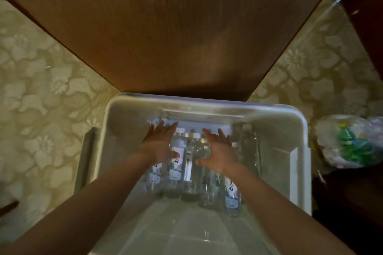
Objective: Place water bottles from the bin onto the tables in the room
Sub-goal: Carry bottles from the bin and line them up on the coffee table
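over the bin (132, 114), left hand (160, 144) and right hand (219, 152) were spread, unclenched, above lying water bottles (193, 157), likely choosing which to grab.

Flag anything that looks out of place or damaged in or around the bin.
Nothing looks damaged or spilled. The bottles lie neatly side by side in the bin, and both hands hover open over them. A crumpled plastic bag sits on the carpet beside the bin.

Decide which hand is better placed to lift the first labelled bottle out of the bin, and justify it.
Left, probably. The left hand lies over a labelled bottle, thumb beside it; the right hand spreads over clearer bottles in the bin. Neither grip has closed.
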`<state>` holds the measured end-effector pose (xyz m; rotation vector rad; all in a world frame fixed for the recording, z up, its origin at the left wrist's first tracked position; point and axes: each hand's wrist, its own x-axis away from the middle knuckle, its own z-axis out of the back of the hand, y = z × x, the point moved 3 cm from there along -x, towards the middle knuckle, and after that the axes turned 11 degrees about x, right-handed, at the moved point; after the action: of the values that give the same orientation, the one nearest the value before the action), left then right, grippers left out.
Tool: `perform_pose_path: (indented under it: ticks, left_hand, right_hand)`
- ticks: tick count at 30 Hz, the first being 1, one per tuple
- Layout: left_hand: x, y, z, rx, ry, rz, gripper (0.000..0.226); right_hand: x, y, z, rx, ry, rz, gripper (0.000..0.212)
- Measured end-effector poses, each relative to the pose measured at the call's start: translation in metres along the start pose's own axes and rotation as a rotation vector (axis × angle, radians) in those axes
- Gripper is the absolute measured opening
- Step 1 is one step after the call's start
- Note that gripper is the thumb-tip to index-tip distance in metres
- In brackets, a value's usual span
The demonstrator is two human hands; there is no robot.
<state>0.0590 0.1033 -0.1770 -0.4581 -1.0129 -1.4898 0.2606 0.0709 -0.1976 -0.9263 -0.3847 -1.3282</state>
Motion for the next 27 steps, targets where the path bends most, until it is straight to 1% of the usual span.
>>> perform_pose_path:
  ticks: [5, 10, 12, 15, 18, 21, 23, 25, 27]
  left_hand:
    - [-0.019, -0.003, -0.007, -0.036, -0.051, -0.013, 0.108]
    - [-0.025, -0.003, -0.011, -0.074, -0.057, 0.000, 0.117]
    - [-0.026, -0.003, -0.015, -0.073, -0.046, 0.007, 0.118]
    - [-0.024, -0.001, -0.018, -0.076, 0.018, -0.013, 0.115]
    - [-0.013, -0.003, -0.017, -0.025, 0.132, -0.073, 0.109]
    - [0.007, -0.005, -0.023, 0.017, 0.253, -0.129, 0.111]
    - [0.022, -0.002, -0.029, 0.067, 0.329, -0.129, 0.112]
    - [0.035, 0.001, -0.034, 0.137, 0.373, -0.125, 0.111]
    - [0.050, 0.002, -0.041, 0.247, 0.380, -0.127, 0.111]
  right_hand:
    - [-0.025, -0.008, 0.001, 0.030, -0.084, 0.007, 0.108]
    - [-0.033, -0.015, 0.005, 0.030, -0.139, -0.005, 0.107]
    - [-0.033, -0.016, 0.006, 0.027, -0.147, -0.007, 0.107]
    - [-0.030, -0.017, 0.006, 0.010, -0.142, -0.012, 0.106]
    - [-0.024, -0.017, 0.002, 0.005, -0.077, 0.009, 0.106]
    - [-0.010, -0.020, 0.000, -0.030, 0.047, 0.032, 0.105]
    - [0.003, -0.022, -0.002, -0.047, 0.132, 0.021, 0.108]
    - [0.015, -0.022, -0.011, -0.090, 0.188, -0.008, 0.109]
    - [0.029, -0.022, -0.022, -0.164, 0.222, -0.045, 0.105]
